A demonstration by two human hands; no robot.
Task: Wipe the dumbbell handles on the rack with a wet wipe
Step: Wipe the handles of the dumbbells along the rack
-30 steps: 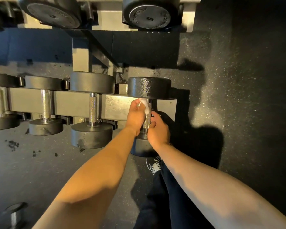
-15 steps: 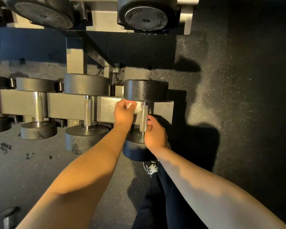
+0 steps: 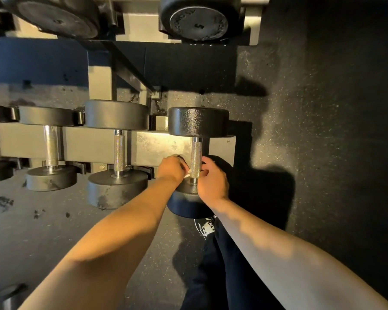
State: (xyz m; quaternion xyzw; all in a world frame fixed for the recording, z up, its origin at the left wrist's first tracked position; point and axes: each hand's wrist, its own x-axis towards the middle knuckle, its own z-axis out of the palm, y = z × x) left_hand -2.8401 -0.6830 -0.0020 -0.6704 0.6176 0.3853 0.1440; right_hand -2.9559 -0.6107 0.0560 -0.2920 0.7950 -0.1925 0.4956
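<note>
Head view: left hand [image 3: 171, 169] pinches the limp wet wipe [image 3: 188, 173] against the rigid knurled handle [image 3: 195, 161], right hand [image 3: 213, 179] apparently gripping its lower end.

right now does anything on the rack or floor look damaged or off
Yes. The black round dumbbell head nearest the camera, second from the right on the lower rack, has pale scuffed patches along its edge. Dark chips lie scattered on the grey rubber floor at left.

Both forearms extended forward, bare; left grip [image 3: 171, 168] curled, pinching; right grip [image 3: 213, 177] fingers curled beside it.
</note>
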